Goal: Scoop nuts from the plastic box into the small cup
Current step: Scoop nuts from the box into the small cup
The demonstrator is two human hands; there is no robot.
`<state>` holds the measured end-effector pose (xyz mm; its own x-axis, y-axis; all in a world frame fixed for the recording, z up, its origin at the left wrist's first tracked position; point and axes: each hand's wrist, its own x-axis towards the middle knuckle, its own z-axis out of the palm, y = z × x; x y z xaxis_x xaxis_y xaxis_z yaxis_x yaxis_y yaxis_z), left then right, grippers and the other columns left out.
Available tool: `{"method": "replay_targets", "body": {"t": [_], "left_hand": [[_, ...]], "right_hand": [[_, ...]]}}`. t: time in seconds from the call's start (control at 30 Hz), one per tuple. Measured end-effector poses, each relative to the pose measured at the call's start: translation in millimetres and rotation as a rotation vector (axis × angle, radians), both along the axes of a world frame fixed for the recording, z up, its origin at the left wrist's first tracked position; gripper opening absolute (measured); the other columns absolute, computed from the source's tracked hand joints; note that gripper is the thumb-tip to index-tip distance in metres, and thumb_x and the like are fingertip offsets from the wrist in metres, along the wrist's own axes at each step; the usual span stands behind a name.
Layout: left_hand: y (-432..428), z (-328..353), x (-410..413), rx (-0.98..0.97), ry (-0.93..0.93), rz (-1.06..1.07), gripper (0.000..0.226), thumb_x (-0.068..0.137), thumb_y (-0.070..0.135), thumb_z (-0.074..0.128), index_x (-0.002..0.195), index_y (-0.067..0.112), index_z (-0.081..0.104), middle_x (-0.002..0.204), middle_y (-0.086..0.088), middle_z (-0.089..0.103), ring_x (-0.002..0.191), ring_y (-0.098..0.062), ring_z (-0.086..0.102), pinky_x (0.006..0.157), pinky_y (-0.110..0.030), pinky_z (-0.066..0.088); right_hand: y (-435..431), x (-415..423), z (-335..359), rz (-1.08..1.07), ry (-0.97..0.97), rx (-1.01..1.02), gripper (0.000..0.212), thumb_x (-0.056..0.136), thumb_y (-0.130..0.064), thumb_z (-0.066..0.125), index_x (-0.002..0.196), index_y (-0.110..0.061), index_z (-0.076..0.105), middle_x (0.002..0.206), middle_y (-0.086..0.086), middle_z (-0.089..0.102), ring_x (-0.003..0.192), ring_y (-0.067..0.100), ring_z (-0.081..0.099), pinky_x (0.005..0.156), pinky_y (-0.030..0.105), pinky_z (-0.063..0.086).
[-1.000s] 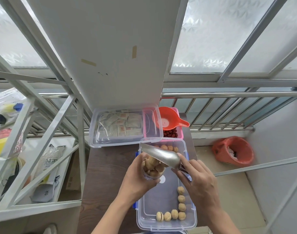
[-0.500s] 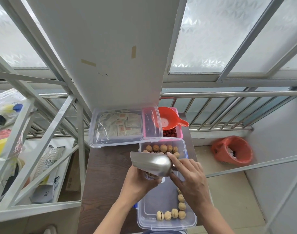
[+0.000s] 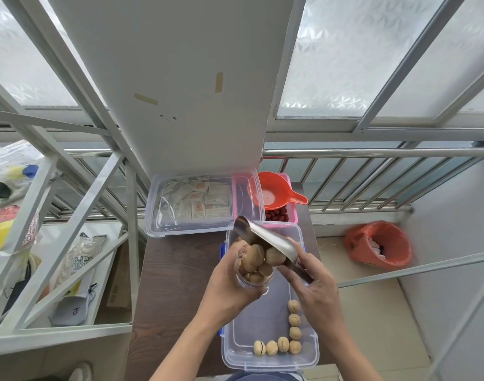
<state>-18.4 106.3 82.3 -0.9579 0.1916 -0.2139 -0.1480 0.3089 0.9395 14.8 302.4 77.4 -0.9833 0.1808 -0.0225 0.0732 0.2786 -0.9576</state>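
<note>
My left hand (image 3: pixel 230 287) grips a small clear cup (image 3: pixel 253 279) heaped with brown nuts (image 3: pixel 253 258), held above the clear plastic box (image 3: pixel 312 353). My right hand (image 3: pixel 315 292) holds a metal scoop (image 3: pixel 263 239) by its handle, its bowl tilted against the cup's far rim and touching the top nuts. Several loose nuts (image 3: pixel 294 332) lie along the box's right side and near corner. The far end of the box is hidden behind the scoop and cup.
A clear lid (image 3: pixel 202 204) rests over a box of sachets at the back of the dark wooden table (image 3: pixel 175 276). An orange funnel (image 3: pixel 276 191) sits on a pink box with red nuts (image 3: pixel 276 214). A metal rack (image 3: pixel 70 243) stands left, an orange bin (image 3: pixel 378 247) right.
The scoop went from lying over the cup and hiding it to tilting up at the cup's far rim. The cup now shows heaped nuts.
</note>
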Motion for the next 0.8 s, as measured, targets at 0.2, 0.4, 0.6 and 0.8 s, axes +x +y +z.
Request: {"method": "replay_targets", "body": {"t": [0.2, 0.4, 0.6, 0.8], "left_hand": [[0, 0, 2, 0.011, 0.041, -0.026, 0.078, 0.073, 0.006, 0.092, 0.13, 0.046, 0.058, 0.12, 0.012, 0.074, 0.112, -0.01, 0.071, 0.095, -0.03, 0.058], [0, -6, 9, -0.003, 0.091, -0.044, 0.084, 0.073, 0.009, 0.094, 0.141, 0.035, 0.053, 0.132, 0.007, 0.071, 0.124, -0.02, 0.068, 0.105, -0.046, 0.056], [3, -6, 12, 0.005, 0.115, -0.041, 0.085, 0.074, 0.017, 0.098, 0.143, 0.033, 0.052, 0.132, 0.008, 0.072, 0.128, -0.02, 0.068, 0.107, -0.044, 0.057], [1, -5, 13, 0.001, 0.147, -0.051, 0.08, 0.074, 0.015, 0.098, 0.139, 0.029, 0.053, 0.127, 0.008, 0.073, 0.123, -0.021, 0.07, 0.104, -0.038, 0.059]], "right_hand": [[4, -2, -1, -0.004, -0.051, -0.103, 0.052, 0.09, -0.026, 0.076, 0.14, -0.02, 0.062, 0.123, 0.0, 0.075, 0.118, 0.018, 0.07, 0.105, 0.051, 0.053], [4, 0, 5, -0.015, 0.061, 0.178, 0.061, 0.089, -0.031, 0.074, 0.147, -0.035, 0.054, 0.108, -0.012, 0.064, 0.105, 0.021, 0.065, 0.094, 0.044, 0.055], [3, 1, 15, 0.028, 0.242, 0.507, 0.064, 0.091, -0.035, 0.067, 0.151, -0.025, 0.049, 0.105, -0.01, 0.065, 0.094, 0.019, 0.056, 0.081, 0.044, 0.052], [5, 2, 21, 0.037, 0.246, 0.502, 0.065, 0.091, -0.037, 0.066, 0.153, -0.03, 0.046, 0.106, -0.017, 0.061, 0.095, 0.016, 0.055, 0.083, 0.042, 0.052]]}}
